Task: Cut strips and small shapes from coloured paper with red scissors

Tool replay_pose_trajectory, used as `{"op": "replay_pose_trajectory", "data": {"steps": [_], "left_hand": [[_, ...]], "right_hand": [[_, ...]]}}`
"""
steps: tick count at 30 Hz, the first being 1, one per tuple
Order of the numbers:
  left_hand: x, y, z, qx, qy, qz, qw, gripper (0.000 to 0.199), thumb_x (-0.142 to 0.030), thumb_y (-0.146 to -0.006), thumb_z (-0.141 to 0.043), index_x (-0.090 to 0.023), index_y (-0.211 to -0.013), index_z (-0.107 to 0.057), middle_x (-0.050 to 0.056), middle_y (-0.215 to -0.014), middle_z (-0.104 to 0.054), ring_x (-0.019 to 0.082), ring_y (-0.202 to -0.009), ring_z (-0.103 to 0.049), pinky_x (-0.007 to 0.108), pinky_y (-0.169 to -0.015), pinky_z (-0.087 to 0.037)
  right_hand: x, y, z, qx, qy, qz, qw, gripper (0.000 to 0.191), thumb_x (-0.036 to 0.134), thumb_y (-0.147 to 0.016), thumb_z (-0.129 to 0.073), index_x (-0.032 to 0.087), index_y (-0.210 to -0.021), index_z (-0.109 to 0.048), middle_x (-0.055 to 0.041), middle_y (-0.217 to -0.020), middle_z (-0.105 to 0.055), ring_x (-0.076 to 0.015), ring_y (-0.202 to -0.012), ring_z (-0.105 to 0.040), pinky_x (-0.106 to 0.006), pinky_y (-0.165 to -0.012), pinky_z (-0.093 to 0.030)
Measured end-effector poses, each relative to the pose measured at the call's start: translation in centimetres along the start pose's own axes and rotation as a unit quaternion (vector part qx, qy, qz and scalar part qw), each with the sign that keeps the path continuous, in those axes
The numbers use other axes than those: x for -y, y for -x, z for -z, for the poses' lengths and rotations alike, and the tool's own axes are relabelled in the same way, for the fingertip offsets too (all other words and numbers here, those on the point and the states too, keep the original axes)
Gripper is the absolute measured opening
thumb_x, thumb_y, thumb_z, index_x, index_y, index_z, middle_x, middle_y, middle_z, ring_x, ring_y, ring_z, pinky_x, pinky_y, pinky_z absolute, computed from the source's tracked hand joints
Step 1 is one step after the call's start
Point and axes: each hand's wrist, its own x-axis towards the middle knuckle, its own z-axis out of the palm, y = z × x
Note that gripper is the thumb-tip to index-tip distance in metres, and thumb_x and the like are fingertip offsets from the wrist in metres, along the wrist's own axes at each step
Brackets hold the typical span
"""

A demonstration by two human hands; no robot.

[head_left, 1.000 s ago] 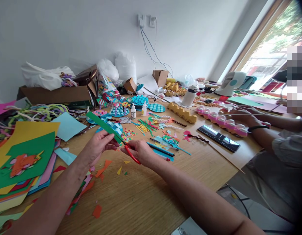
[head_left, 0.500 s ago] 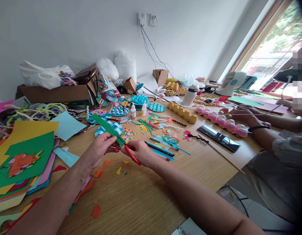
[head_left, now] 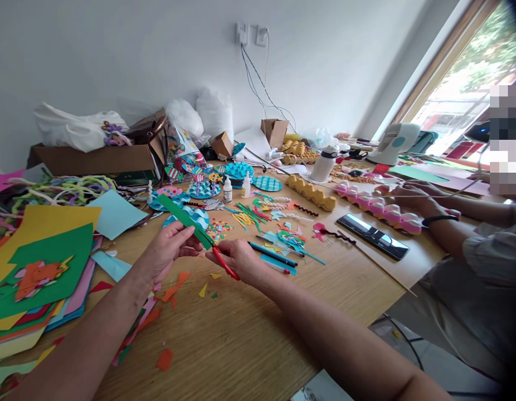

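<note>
Between finger and thumb my left hand (head_left: 171, 245) pinches a strip of green paper (head_left: 176, 210), which slants up and to the left past my fingers. My right hand (head_left: 238, 259) is closed round the red handles of a pair of scissors (head_left: 223, 263). The scissor blades point up-left and lie against the lower end of the strip; how far they are apart is too small to tell. Both hands are held above the wooden table. Orange paper scraps (head_left: 175, 285) lie below my left hand, and a black pen (head_left: 272, 253) is right of my right hand.
Coloured paper sheets (head_left: 53, 223) are stacked at the left. White glue bottles (head_left: 227, 189) stand behind my hands. A phone (head_left: 373, 236) and a thin stick (head_left: 385, 270) lie to the right. Beyond them, a co-worker's hands (head_left: 417, 197) are near a pink egg-carton strip (head_left: 377, 207).
My left hand has shifted slightly left and down along the green strip. The scissors and my right hand stay almost where they were, at the strip's lower end.
</note>
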Motion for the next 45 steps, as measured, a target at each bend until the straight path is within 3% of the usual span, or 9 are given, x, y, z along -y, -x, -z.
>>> {"op": "replay_pose_trajectory", "data": {"steps": [6,18,45], "left_hand": [[0.0,-0.04,0.02,-0.019,-0.003,0.001,1.0,0.028,-0.035,-0.06,-0.072,-0.015,-0.071,-0.058,0.001,-0.059,-0.068,0.012,-0.054,-0.062,0.022,-0.051,-0.051],[0.46,0.05,-0.57,0.014,-0.02,0.03,0.999,0.023,-0.035,-0.065,-0.068,-0.015,-0.072,-0.058,0.001,-0.056,-0.067,0.011,-0.05,-0.06,0.021,-0.05,-0.05],[0.12,0.03,0.1,-0.002,-0.005,0.032,0.999,0.018,-0.029,-0.068,-0.067,-0.016,-0.068,-0.055,0.002,-0.056,-0.068,0.013,-0.051,-0.063,0.021,-0.049,-0.049]], "right_hand": [[0.08,0.0,-0.17,0.012,-0.01,-0.015,1.0,0.044,0.053,-0.077,-0.054,0.015,-0.056,-0.046,0.0062,-0.045,-0.036,-0.0054,-0.045,-0.03,-0.02,-0.044,-0.021],[0.12,0.05,0.04,0.04,-0.037,-0.019,0.998,0.042,0.051,-0.079,-0.051,0.015,-0.058,-0.048,0.0048,-0.048,-0.044,-0.0059,-0.047,-0.037,-0.019,-0.045,-0.023],[0.01,-0.01,-0.02,0.051,-0.028,-0.011,0.998,0.04,0.052,-0.079,-0.051,0.014,-0.065,-0.053,0.0056,-0.053,-0.042,-0.0057,-0.049,-0.035,-0.019,-0.046,-0.024]]}}
